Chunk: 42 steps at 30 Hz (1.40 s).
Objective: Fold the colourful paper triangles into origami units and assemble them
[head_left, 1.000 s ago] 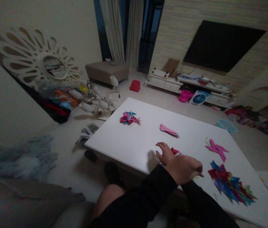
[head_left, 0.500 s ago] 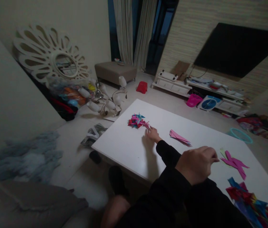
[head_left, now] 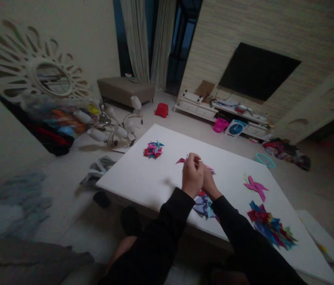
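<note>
My left hand (head_left: 192, 175) is closed in a pinch above the white table (head_left: 137, 174); what its fingers hold is too small to make out. Close behind it and partly covered is my right hand (head_left: 209, 184), its fingertips hidden. A pink paper crane (head_left: 181, 160) sticks out to the left of both hands, seemingly held by the right; most of it is hidden. Pink folded paper strips (head_left: 211, 170) lie behind the right hand. Below my wrists is a pile of lilac and red folded paper (head_left: 204, 206). A heap of small paper cranes (head_left: 153, 149) rests at the far left.
On the table's right lie crossed pink folded papers (head_left: 255, 187) and a larger multicoloured folded-paper pile (head_left: 270, 225). A lamp fixture (head_left: 119, 126) and a bagged bundle (head_left: 97, 172) are on the floor left of the table. A white stool (head_left: 321, 235) stands at the right.
My right hand reached to the crane heap and came back right with a pink crane, meeting my left hand. The left hand stays pinched. The camera view has shifted.
</note>
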Each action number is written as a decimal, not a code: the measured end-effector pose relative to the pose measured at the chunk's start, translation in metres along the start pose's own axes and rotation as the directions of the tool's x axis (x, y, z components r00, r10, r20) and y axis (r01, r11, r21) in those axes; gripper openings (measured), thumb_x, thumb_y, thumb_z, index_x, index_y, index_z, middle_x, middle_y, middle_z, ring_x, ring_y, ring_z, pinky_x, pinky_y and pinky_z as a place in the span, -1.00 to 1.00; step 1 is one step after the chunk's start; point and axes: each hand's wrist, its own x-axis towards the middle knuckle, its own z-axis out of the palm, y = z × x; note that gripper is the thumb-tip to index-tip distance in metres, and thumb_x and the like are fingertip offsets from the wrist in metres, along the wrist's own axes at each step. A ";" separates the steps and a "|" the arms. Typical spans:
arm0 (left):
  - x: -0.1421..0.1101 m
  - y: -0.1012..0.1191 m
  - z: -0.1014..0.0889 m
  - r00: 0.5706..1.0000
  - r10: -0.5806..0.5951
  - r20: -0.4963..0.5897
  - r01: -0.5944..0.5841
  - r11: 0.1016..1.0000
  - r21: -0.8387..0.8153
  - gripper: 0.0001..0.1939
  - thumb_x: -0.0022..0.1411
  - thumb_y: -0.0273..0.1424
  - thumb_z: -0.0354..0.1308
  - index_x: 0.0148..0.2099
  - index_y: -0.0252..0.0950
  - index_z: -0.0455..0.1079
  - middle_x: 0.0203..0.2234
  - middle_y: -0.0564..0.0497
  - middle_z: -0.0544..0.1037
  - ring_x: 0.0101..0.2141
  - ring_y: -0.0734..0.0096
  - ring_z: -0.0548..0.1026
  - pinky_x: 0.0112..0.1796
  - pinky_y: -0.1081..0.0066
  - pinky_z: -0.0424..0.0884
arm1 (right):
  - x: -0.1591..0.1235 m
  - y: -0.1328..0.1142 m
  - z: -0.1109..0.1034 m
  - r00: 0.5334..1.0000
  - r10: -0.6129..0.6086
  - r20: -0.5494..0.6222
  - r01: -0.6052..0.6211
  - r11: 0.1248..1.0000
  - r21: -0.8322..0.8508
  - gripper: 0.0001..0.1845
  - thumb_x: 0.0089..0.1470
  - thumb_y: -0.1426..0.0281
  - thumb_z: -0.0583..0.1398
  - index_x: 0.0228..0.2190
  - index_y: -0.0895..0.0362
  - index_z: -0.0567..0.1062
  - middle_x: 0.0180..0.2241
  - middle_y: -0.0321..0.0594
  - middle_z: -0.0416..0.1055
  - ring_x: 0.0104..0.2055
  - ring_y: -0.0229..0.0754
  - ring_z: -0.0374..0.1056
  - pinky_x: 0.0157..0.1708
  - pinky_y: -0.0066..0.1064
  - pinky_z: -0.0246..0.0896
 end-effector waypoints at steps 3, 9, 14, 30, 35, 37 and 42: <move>0.005 -0.007 -0.008 0.980 -0.193 -0.055 0.186 0.976 -0.109 -0.76 0.09 -0.62 0.10 -0.18 -0.29 0.27 -0.36 0.06 0.41 -0.39 0.49 0.42 -0.35 0.50 0.36 | -0.046 -0.005 -0.045 0.984 0.053 -0.169 -0.039 0.996 0.085 -0.80 0.13 0.40 0.17 -0.28 0.11 0.60 -0.22 -0.11 0.58 -0.16 -0.07 0.47 -0.08 -0.22 0.35; -0.004 -0.016 -0.003 0.915 -0.378 0.140 0.395 0.911 -0.118 -0.83 0.02 -0.49 0.11 -0.27 -0.33 0.38 -0.44 0.03 0.42 -0.44 0.47 0.42 -0.48 0.52 0.27 | -0.105 0.008 -0.075 0.900 0.322 -0.295 -0.222 0.919 0.325 -0.85 0.07 0.30 0.28 -0.43 0.13 0.55 -0.43 -0.22 0.53 -0.37 -0.16 0.44 -0.29 -0.31 0.34; -0.011 -0.018 0.013 0.887 -0.418 0.199 0.438 0.896 -0.070 -0.87 -0.04 -0.44 0.15 -0.35 -0.32 0.40 -0.50 0.04 0.45 -0.53 0.51 0.38 -0.55 0.55 0.21 | -0.105 0.026 -0.085 0.841 0.384 -0.382 -0.195 0.873 0.447 -0.83 0.04 0.31 0.32 -0.33 0.12 0.51 -0.37 -0.23 0.52 -0.33 -0.16 0.45 -0.29 -0.32 0.36; -0.045 -0.033 0.062 0.906 -0.201 0.372 0.244 0.967 -0.070 -0.83 0.01 -0.41 0.24 -0.35 -0.40 0.59 -0.54 0.00 0.55 -0.49 0.44 0.45 -0.41 0.46 0.36 | -0.101 0.007 -0.096 0.905 -0.049 -0.423 0.131 0.977 0.167 -0.85 0.19 0.49 0.19 -0.31 0.05 0.57 -0.28 -0.17 0.55 -0.17 -0.10 0.45 -0.13 -0.18 0.37; -0.048 -0.031 0.064 0.923 -0.146 0.357 0.196 0.975 -0.108 -0.84 0.05 -0.38 0.26 -0.38 -0.38 0.60 -0.51 -0.02 0.59 -0.42 0.37 0.51 -0.33 0.43 0.41 | -0.108 0.011 -0.098 0.906 -0.054 -0.420 0.098 0.992 0.083 -0.75 0.10 0.54 0.24 -0.22 0.01 0.61 -0.24 -0.17 0.51 -0.13 -0.05 0.37 -0.15 -0.15 0.35; -0.049 -0.030 0.065 0.925 -0.142 0.352 0.192 0.975 -0.109 -0.84 0.05 -0.38 0.27 -0.36 -0.38 0.61 -0.48 -0.03 0.61 -0.39 0.34 0.53 -0.29 0.41 0.43 | -0.109 0.015 -0.097 0.909 -0.045 -0.415 0.076 0.995 0.057 -0.73 0.06 0.55 0.25 -0.24 -0.01 0.62 -0.23 -0.16 0.48 -0.12 -0.04 0.35 -0.17 -0.16 0.34; -0.046 -0.032 0.065 0.925 -0.135 0.355 0.180 0.979 -0.095 -0.82 0.08 -0.36 0.28 -0.32 -0.37 0.63 -0.45 -0.04 0.64 -0.36 0.32 0.55 -0.27 0.41 0.45 | -0.108 0.016 -0.096 0.909 -0.064 -0.412 0.088 0.995 0.040 -0.77 0.05 0.54 0.25 -0.27 0.01 0.61 -0.18 -0.14 0.42 -0.10 -0.04 0.34 -0.24 -0.22 0.33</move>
